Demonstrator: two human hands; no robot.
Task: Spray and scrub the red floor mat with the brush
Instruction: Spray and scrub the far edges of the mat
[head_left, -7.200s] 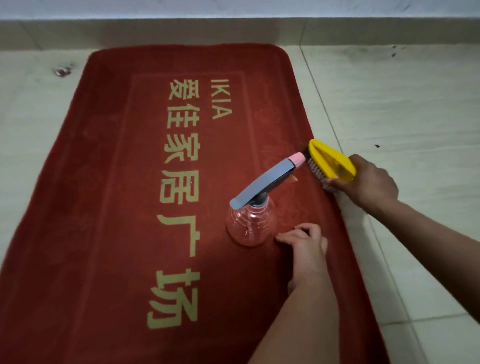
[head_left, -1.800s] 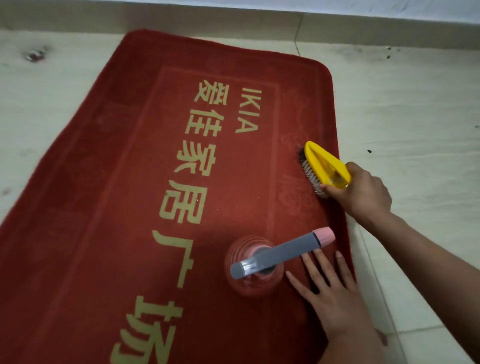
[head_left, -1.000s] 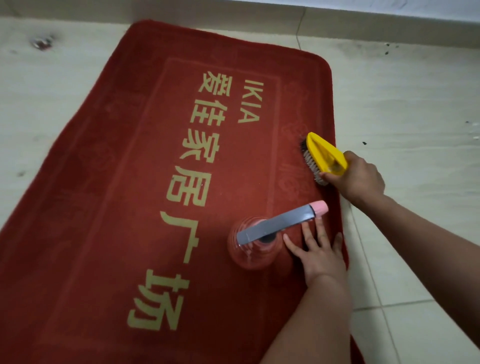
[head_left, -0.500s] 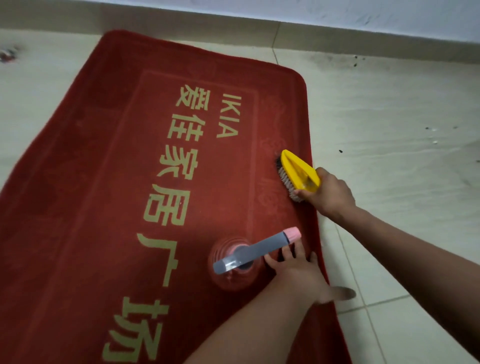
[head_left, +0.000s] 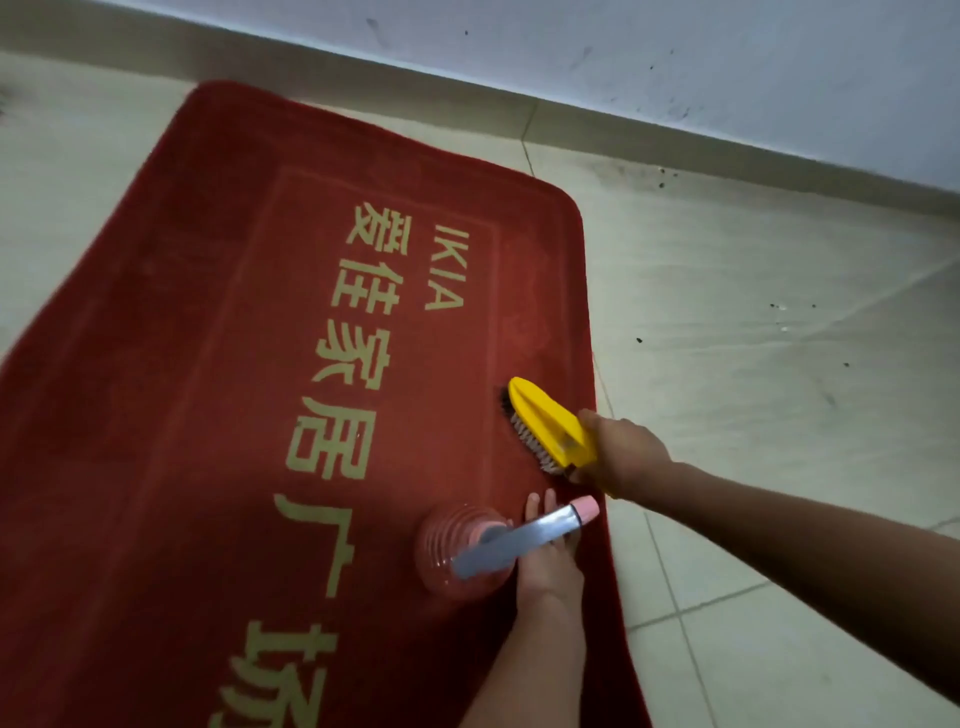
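The red floor mat (head_left: 208, 415) with gold lettering lies on pale tiles. My right hand (head_left: 623, 454) grips the handle end of the yellow brush (head_left: 545, 421), whose bristles press on the mat near its right edge. A clear spray bottle (head_left: 452, 551) with a grey trigger head and pink nozzle stands upright on the mat. My left hand (head_left: 548, 561) lies flat on the mat just right of the bottle, its fingers straight and partly hidden under the trigger head.
Pale floor tiles (head_left: 753, 364) stretch to the right of the mat, dotted with a few dark specks. A grey skirting and white wall (head_left: 675, 67) run along the far side, close to the mat's top edge.
The view has shifted, so the mat sits lower and further right. The brush stays on the mat's right border. My left hand has drawn in beside the bottle.
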